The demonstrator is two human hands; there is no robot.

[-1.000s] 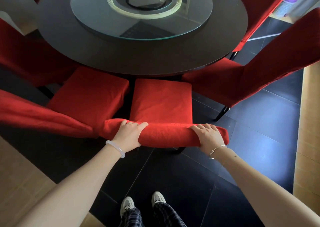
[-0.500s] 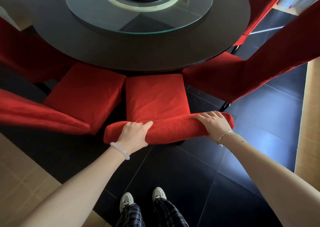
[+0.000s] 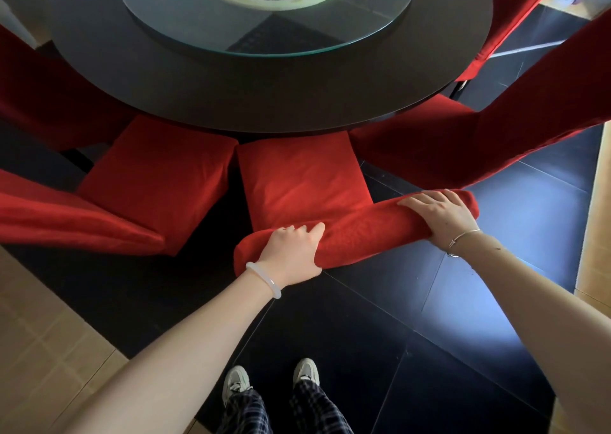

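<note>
A chair covered in red fabric (image 3: 302, 182) stands in front of me, its seat reaching under the edge of the round dark table (image 3: 264, 96). My left hand (image 3: 292, 255) grips the left end of the chair's backrest top, fingers curled over it and thumb along the rail. My right hand (image 3: 438, 217) holds the right end, fingers wrapped over the top. The backrest top slants, its right end farther from me than its left. The chair's legs are hidden.
Another red chair (image 3: 155, 182) sits close on the left, and one (image 3: 463, 142) on the right, both nearly touching the held chair. A glass turntable (image 3: 264, 13) lies on the table. Dark floor tiles (image 3: 396, 318) surround my feet (image 3: 271, 380); wooden flooring (image 3: 43, 344) lies left.
The chair has slid forward, its seat going farther under the table. Its backrest has turned, the right end swinging away from me. Both hands kept their hold.
</note>
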